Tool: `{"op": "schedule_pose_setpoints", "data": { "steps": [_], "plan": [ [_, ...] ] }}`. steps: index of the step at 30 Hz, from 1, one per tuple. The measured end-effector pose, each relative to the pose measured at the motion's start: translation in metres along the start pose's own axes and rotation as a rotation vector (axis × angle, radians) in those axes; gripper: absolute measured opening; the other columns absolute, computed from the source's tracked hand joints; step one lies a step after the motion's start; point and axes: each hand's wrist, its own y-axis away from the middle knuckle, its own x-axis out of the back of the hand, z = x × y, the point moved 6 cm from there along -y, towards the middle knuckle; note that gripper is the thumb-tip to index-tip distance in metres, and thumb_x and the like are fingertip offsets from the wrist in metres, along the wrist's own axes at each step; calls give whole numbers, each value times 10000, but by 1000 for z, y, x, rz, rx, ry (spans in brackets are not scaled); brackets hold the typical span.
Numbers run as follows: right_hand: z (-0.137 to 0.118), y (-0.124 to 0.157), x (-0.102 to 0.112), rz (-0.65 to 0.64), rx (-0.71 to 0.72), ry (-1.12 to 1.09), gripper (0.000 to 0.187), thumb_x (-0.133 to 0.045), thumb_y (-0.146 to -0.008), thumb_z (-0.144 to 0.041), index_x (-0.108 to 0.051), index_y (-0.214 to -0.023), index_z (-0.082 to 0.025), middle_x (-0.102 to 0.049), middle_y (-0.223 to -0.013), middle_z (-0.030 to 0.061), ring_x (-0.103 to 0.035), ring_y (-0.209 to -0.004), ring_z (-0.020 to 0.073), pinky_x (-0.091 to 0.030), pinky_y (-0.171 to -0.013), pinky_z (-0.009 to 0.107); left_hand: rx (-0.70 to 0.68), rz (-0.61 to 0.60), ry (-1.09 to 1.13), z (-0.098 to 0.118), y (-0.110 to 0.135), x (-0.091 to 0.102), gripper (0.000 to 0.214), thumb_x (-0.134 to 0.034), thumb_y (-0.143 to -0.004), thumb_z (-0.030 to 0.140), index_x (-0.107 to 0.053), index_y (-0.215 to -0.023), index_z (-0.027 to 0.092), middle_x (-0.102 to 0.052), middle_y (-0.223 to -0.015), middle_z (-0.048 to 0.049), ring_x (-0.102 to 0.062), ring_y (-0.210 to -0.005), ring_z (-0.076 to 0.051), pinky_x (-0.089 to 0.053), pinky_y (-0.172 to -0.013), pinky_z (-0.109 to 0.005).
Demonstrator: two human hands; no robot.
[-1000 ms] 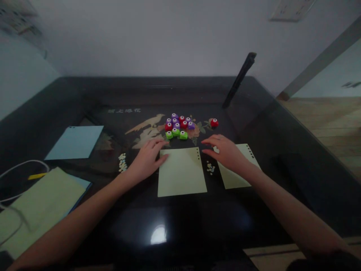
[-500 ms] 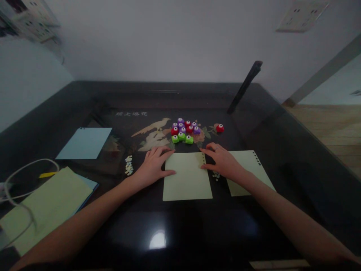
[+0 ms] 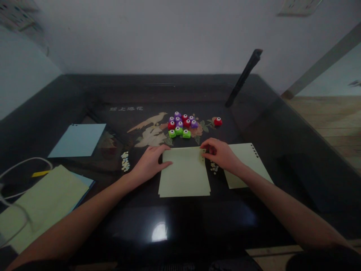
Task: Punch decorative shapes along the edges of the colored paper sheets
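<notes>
A pale yellow-green sheet of paper (image 3: 183, 173) lies in front of me, with a second sheet's edge peeking out under its lower corners. My left hand (image 3: 150, 163) rests at its upper left corner, thumb on the paper and fingers spread apart from it. At the upper right corner, my right hand (image 3: 218, 152) has thumb and forefinger closed on the paper's edge beside small punched holes. Just beyond the sheet stands a cluster of red, purple and green craft punches (image 3: 179, 124) with eye-like tops. Tiny flower-shaped paper cutouts (image 3: 125, 162) lie left of my left hand.
A single red craft punch (image 3: 218, 121) stands apart at the right. Another punched yellow-green sheet (image 3: 249, 162) lies under my right forearm. At left are a blue sheet (image 3: 79, 140), a paper stack (image 3: 42, 203) and a white cable (image 3: 25, 162). A black upright bar (image 3: 244, 79) rises behind.
The upper sheet has shifted slightly, so two layers show at its lower corners. My right hand's fingers have drawn together at its edge. The camera view has tilted a little.
</notes>
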Motion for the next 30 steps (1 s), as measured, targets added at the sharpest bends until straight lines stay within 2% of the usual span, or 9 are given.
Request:
{"op": "schedule_pose_setpoints", "data": {
  "steps": [3, 10, 15, 18, 21, 23, 27, 30],
  "plan": [
    [0, 0, 3, 33, -27, -67, 71, -604, -776, -156, -632, -839, -171, -630, -756, 19, -560, -655, 139, -428, -598, 259, 18, 22, 35, -1, 0, 1, 266, -606, -832, 301, -551, -1079, 219, -668, -1023, -42, -604, -911, -239, -443, -856, -369],
    [2, 0, 2, 83, -24, -93, 84, -571, -808, -193, -650, -836, -181, -687, -813, 29, -603, -700, 150, -447, -628, 274, -24, 61, 16, 2, 1, 3, 351, -571, -861, 272, -513, -1207, 249, -657, -1098, -38, -604, -955, -230, -447, -879, -378],
    [3, -1, 2, 104, -28, -145, 93, -570, -808, -201, -654, -838, -176, -691, -814, 35, -612, -710, 151, -462, -648, 281, -141, 185, 22, 5, 0, 7, 222, -610, -833, 237, -555, -1044, 195, -599, -1165, -84, -519, -1126, -243, -398, -969, -403],
    [3, -3, 4, 98, -44, -203, 89, -582, -797, -209, -648, -838, -166, -684, -805, 43, -611, -714, 153, -464, -645, 282, -76, 203, 97, 1, 0, 10, 135, -600, -839, 237, -564, -960, 188, -638, -984, -49, -587, -942, -204, -455, -860, -354],
    [5, -3, 4, 30, -96, -310, 165, -622, -773, -261, -629, -900, -156, -664, -790, 49, -605, -700, 157, -464, -621, 283, 90, 171, 222, -8, 1, 11, 135, -608, -828, 294, -570, -903, 188, -605, -743, 14, -561, -645, -150, -458, -635, -278],
    [5, -2, 0, -85, -130, -382, 210, -650, -755, -301, -616, -905, -158, -652, -757, 39, -602, -678, 158, -460, -612, 288, 174, 163, 351, -11, 0, 12, 179, -625, -805, 335, -566, -887, 187, -578, -685, 30, -536, -584, -139, -437, -570, -260],
    [-3, 6, -5, -336, -203, -490, 219, -645, -772, -349, -558, -690, -166, -597, -599, -4, -575, -561, 131, -421, -555, 266, 283, 123, 728, -6, -1, 15, 244, -653, -762, 373, -536, -869, 188, -636, -747, 4, -626, -686, -179, -492, -603, -277],
    [-12, 11, 7, -364, -245, -557, 236, -651, -778, -357, -558, -680, -164, -576, -562, -25, -549, -506, 105, -397, -527, 244, 323, 81, 923, 5, -1, 20, 300, -640, -771, 387, -566, -971, 177, -700, -897, -51, -667, -825, -227, -531, -689, -322]
  ]
}}
